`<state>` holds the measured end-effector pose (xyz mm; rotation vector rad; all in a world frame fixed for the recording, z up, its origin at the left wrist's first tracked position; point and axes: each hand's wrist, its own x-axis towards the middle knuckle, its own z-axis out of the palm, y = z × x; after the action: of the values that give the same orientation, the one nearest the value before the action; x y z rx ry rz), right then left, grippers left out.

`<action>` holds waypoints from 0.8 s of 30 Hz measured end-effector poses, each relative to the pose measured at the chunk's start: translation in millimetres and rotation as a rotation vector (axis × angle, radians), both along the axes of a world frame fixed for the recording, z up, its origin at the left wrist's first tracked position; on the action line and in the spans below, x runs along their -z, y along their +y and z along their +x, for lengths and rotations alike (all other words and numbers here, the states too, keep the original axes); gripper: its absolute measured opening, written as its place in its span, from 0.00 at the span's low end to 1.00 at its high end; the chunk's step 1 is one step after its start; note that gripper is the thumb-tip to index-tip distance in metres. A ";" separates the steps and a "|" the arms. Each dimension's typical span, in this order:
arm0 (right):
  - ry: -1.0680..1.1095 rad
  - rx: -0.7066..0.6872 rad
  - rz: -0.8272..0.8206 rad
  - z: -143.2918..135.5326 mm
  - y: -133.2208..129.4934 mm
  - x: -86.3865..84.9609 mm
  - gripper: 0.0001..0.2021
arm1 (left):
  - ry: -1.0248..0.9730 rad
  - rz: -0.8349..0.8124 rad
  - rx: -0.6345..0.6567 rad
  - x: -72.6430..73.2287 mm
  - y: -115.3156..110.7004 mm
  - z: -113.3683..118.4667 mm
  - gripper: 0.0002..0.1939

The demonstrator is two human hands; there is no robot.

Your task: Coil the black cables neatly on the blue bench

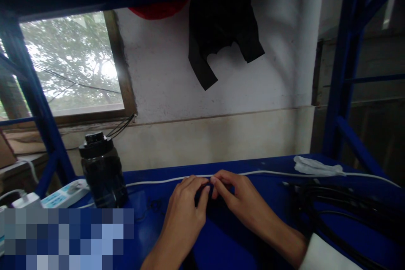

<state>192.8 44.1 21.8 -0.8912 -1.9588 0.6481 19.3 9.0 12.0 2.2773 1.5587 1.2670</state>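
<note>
Meeting almost tip to tip in the head view, the left hand (190, 209) and the right hand (237, 196) are held over the middle of the blue worktop (228, 247). The fingers of both are curled in, with each thumb brought close to the forefinger; whether anything small is pinched there cannot be told. Just beyond the fingertips, a white cable (152, 183) is strung along the far edge; whether it is touched is unclear. Left of the left hand, a thin black wire (154, 205) is dimly seen. By the far left corner a dark bottle (103, 173) is stood upright, with a white power strip (65, 194) placed beside it. Towards the far right corner, part of the cable is covered by a crumpled translucent wrapper (318, 166), and black cables (343, 200) are looped loosely at the right edge.
</note>
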 end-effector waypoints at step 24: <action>-0.068 -0.040 -0.047 -1.2 -4.2 4.3 0.02 | 0.143 -0.177 -0.005 6.1 -2.3 -1.1 0.10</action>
<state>191.6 39.9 17.5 -0.9147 -2.0338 0.6977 18.2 6.7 5.9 2.2952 1.6499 0.9433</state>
